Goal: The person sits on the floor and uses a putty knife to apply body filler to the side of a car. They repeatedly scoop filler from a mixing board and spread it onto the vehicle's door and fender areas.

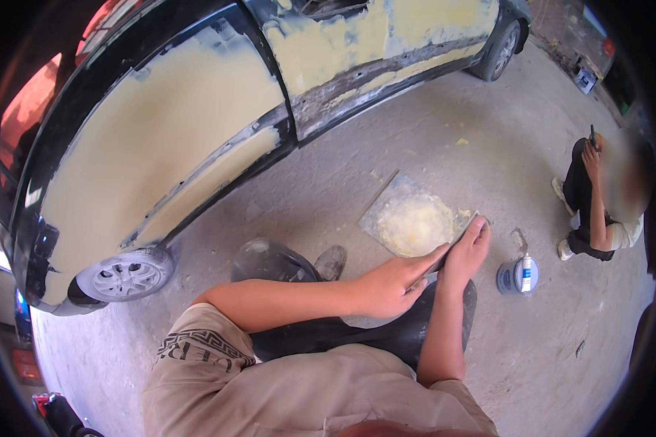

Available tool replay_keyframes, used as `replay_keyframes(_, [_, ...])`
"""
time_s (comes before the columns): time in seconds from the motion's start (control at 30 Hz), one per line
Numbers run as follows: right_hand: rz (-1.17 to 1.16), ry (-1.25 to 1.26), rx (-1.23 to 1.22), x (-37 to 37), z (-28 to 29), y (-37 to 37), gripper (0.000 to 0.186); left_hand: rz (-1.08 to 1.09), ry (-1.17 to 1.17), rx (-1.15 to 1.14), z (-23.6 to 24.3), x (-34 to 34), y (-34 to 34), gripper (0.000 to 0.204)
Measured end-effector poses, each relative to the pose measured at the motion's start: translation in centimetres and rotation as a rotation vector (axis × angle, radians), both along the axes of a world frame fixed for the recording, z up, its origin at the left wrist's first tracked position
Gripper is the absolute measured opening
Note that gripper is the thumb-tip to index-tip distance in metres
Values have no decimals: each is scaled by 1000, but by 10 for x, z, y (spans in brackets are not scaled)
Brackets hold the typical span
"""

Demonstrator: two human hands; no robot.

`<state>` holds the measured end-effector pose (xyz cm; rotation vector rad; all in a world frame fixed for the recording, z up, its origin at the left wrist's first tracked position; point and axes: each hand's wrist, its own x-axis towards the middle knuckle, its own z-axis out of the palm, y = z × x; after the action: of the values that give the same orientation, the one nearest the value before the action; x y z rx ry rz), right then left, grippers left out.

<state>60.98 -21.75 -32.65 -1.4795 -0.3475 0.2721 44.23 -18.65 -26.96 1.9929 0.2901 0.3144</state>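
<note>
Both of my hands are together over my right knee, at a long, thin, dark flat tool (439, 266) that looks like a putty spreader. My left hand (391, 286) is closed around its lower end, with the index finger stretched along it. My right hand (466, 253) grips its upper end, where some pale matter shows near the fingertips. Just beyond them on the floor lies a grey mixing board (372, 219) with a round smear of cream-coloured filler (417, 223). My fingers hide part of the tool.
A dark car (160, 138) with filler-covered panels stands along the left and far side. Right of my knee is a tin (509, 280) with a white-and-blue tube (526, 272) on its lid. Another person (601, 193) squats at the far right, holding a dark phone-like object (593, 137).
</note>
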Motion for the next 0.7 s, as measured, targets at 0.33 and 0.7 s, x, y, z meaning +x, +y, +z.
replay_keyframes(0.33, [-52, -236, -113, -24, 2, -10, 43, 20, -13, -50, -18, -2, -2, 81])
replay_keyframes(0.7, [12, -296, -105, -75, 15, -8, 47, 12, -55, -367, -2, -15, 14, 93])
